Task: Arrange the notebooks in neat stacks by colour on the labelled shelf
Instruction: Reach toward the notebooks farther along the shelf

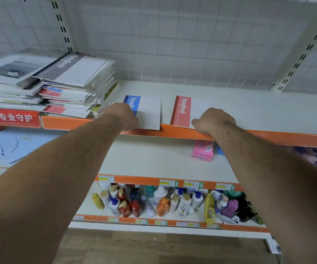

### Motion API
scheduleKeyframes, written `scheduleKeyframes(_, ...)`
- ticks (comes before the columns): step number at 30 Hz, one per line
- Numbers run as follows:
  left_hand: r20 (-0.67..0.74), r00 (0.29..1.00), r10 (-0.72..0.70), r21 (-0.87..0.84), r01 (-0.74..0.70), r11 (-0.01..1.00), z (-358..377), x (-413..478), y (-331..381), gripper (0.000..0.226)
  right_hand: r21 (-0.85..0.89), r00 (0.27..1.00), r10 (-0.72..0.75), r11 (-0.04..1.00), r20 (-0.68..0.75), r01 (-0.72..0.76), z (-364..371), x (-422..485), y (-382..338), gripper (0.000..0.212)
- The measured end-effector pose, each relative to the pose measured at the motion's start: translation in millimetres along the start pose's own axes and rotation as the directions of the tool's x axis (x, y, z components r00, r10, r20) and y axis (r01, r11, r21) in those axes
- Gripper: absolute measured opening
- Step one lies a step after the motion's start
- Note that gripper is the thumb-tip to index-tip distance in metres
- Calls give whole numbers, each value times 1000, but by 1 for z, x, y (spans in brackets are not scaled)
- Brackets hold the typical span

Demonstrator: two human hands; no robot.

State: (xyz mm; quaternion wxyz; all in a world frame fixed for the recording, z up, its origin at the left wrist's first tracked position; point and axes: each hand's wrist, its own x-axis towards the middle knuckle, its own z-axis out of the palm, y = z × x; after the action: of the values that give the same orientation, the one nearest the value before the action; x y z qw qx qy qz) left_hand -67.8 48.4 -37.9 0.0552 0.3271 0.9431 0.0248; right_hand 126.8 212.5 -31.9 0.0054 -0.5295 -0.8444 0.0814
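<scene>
A notebook under each hand on the shelf [249, 111].
Blue notebook [147, 111] lies under my left hand [123, 116], red notebook [181, 111] under my right hand [213, 120]; fingers hidden, so I cannot tell either grip. Pile [73, 80] left of both.

This is a shop. Tiered display shelves [154, 161] have an orange rail [134, 179] with price tags [168, 182]. Below that rail, toiletry bottles [161, 204] crowd together.

The white shelf [249, 107] bears a blue notebook [149, 111], a red notebook [181, 112] and a mixed pile [73, 80].
</scene>
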Motion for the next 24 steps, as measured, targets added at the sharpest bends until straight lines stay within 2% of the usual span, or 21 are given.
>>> scheduleKeyframes(11, 19, 996, -84, -203, 86, 975, -2, 8, -3, 47, 172, 999, 28, 985, 34, -33, -3, 11, 1, 39)
scheduleKeyframes(14, -39, 994, -107, -230, 95, 969, -2, 7, -1, 42, 227, 998, 40, 973, 44, -49, -2, 14, 0, 36)
scheduleKeyframes(17, -89, 988, -128, -264, 101, 959, 1, 6, 4, 28, 265, 996, 77, 961, 36, -83, 2, 19, -3, 23)
scheduleKeyframes(19, -100, 984, -150, -296, 114, 948, 4, 5, 4, 23, 320, 993, 120, 940, 21, -121, 5, 20, -5, 20)
scheduleKeyframes(21, -105, 981, -165, -354, 118, 928, 7, 4, 2, 27, 391, 987, 159, 907, 27, -156, 8, 21, -5, 25)
scheduleKeyframes(24, -59, 976, -208, -476, 155, 866, 7, 3, -2, 36, 501, 976, 209, 839, 65, -213, 8, 19, -4, 21)
